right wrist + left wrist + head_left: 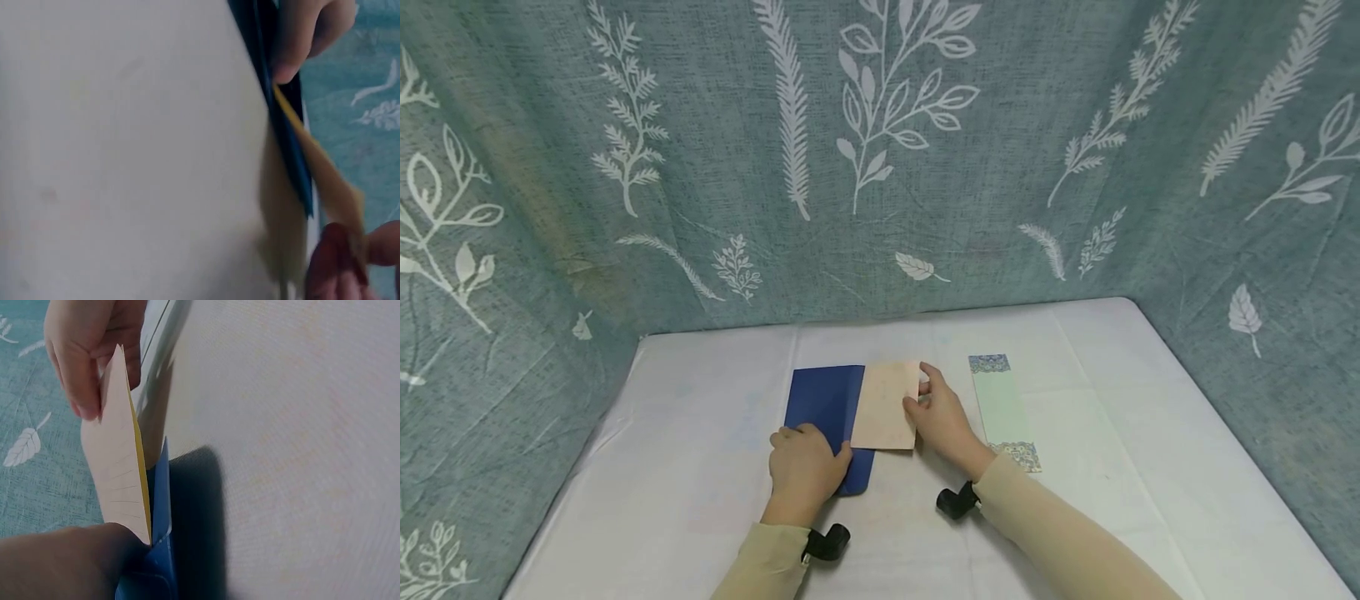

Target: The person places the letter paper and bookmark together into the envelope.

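Observation:
A dark blue folder [823,398] is held up off the white table, and my left hand [803,468] grips its lower left part, with the thumb by the fold. A cream paper piece [883,408] sits against the folder's right side. Its right edge is pinched between the thumb and fingers of my right hand [945,421]. From the left wrist, this cream piece [119,456] shows more than one layer and a yellow inner side; its lower end meets the blue folder [161,506] under my left thumb. How far it reaches into the folder is hidden.
To the right of my right hand lies a pale green strip [998,404] with patterned blue ends, flat on the white tablecloth [700,433]. A leaf-printed teal curtain [820,250] stands behind the table and along both sides.

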`<state>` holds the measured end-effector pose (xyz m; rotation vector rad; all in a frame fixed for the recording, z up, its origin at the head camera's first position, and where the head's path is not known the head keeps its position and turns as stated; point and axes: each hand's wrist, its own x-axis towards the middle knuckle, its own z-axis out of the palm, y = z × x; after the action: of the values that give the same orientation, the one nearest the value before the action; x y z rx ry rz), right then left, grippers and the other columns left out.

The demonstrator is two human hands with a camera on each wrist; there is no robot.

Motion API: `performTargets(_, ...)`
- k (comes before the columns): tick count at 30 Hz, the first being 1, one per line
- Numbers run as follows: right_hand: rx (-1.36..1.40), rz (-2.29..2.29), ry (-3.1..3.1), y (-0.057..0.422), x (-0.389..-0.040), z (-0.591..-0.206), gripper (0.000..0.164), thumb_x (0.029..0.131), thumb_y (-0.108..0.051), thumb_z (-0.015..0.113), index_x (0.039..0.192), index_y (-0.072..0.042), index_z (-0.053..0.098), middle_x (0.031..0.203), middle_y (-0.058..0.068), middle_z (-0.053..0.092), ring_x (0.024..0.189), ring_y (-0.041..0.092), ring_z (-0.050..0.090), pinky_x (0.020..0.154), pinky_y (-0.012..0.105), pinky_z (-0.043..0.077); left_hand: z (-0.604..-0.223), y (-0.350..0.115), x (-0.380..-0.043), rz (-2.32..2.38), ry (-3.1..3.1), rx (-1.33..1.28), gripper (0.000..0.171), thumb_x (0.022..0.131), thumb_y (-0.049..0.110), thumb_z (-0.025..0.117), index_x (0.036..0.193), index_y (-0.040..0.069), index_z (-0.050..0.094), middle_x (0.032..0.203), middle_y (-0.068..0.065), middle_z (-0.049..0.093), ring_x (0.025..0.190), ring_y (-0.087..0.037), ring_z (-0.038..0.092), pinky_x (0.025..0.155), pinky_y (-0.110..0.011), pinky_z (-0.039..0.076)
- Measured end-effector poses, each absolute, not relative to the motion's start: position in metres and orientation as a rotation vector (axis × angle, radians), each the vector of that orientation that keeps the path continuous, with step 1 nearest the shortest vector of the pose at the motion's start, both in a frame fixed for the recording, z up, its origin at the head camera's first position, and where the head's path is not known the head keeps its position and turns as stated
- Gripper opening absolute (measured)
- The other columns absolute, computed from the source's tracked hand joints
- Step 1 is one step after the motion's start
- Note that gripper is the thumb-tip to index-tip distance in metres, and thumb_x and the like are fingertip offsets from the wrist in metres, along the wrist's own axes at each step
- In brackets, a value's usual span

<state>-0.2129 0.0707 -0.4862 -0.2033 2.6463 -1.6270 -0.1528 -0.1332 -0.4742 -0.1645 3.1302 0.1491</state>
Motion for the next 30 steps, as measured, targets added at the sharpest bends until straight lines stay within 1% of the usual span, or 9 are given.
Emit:
performTargets(4, -0.177, -1.602, 2.597, 0.072, -0.206, -0.484, 0.071, 0.092, -0.012, 0.063, 0.150, 0.001, 0.024, 0.100, 0.008, 0.059, 0.073, 0.013, 0.060, 0.058, 0.031, 0.049, -0.474, -0.134, -0.153, 0.154, 3.122, -0.172, 0.084, 0.088, 0.051, 0.058, 0.123, -0.025, 0.047, 0.119, -0.048, 0.046, 0.106, -0.055, 0.050, 0.063, -0.050, 0.054)
performTargets(9, -0.215, -1.563, 2.581, 0.069, -0.200, -0.483, 0.075, 0.091, -0.011, 0.063, 0.151, 0.001, 0.020, 0.097, 0.007, 0.059, 0.068, 0.014, 0.059, 0.054, 0.031, 0.048, -0.474, -0.137, -0.152, 0.154, 3.115, -0.178, 0.084, 0.088, 0.050, 0.059, 0.122, -0.025, 0.048, 0.119, -0.048, 0.047, 0.105, -0.055, 0.050, 0.062, -0.051, 0.054)
performTargets(13, -0.240, -1.518, 2.622, 0.065, -0.199, -0.482, 0.075, 0.090, -0.011, 0.065, 0.151, 0.001, 0.022, 0.090, 0.005, 0.059, 0.063, 0.013, 0.056, 0.052, 0.029, 0.047, -0.473, -0.137, -0.151, 0.165, 3.113, -0.174, 0.085, 0.088, 0.052, 0.058, 0.120, -0.026, 0.048, 0.114, -0.047, 0.049, 0.101, -0.054, 0.051, 0.060, -0.050, 0.053)
performTargets(18, -0.269, -1.473, 2.656, 0.058, -0.200, -0.486, 0.074, 0.089, -0.011, 0.067, 0.149, 0.003, 0.026, 0.078, 0.002, 0.056, 0.056, 0.013, 0.051, 0.050, 0.028, 0.043, -0.474, -0.136, -0.152, 0.190, 3.112, -0.177, 0.084, 0.089, 0.053, 0.056, 0.120, -0.026, 0.049, 0.114, -0.046, 0.049, 0.102, -0.053, 0.051, 0.066, -0.052, 0.053)
performTargets(25, -0.315, -1.470, 2.658, 0.044, -0.199, -0.487, 0.071, 0.088, -0.010, 0.067, 0.147, 0.004, 0.029, 0.075, 0.001, 0.055, 0.054, 0.011, 0.049, 0.048, 0.025, 0.042, -0.473, -0.134, -0.152, 0.208, 3.102, -0.187, 0.084, 0.089, 0.053, 0.054, 0.120, -0.025, 0.049, 0.112, -0.046, 0.049, 0.102, -0.054, 0.051, 0.069, -0.054, 0.052)
performTargets(30, -0.298, -1.464, 2.661, 0.037, -0.198, -0.484, 0.071, 0.088, -0.008, 0.066, 0.147, 0.006, 0.029, 0.076, 0.002, 0.055, 0.055, 0.011, 0.049, 0.049, 0.025, 0.042, -0.471, -0.136, -0.153, 0.232, 3.072, -0.204, 0.082, 0.090, 0.051, 0.053, 0.121, -0.024, 0.048, 0.115, -0.045, 0.049, 0.105, -0.055, 0.050, 0.074, -0.056, 0.051)
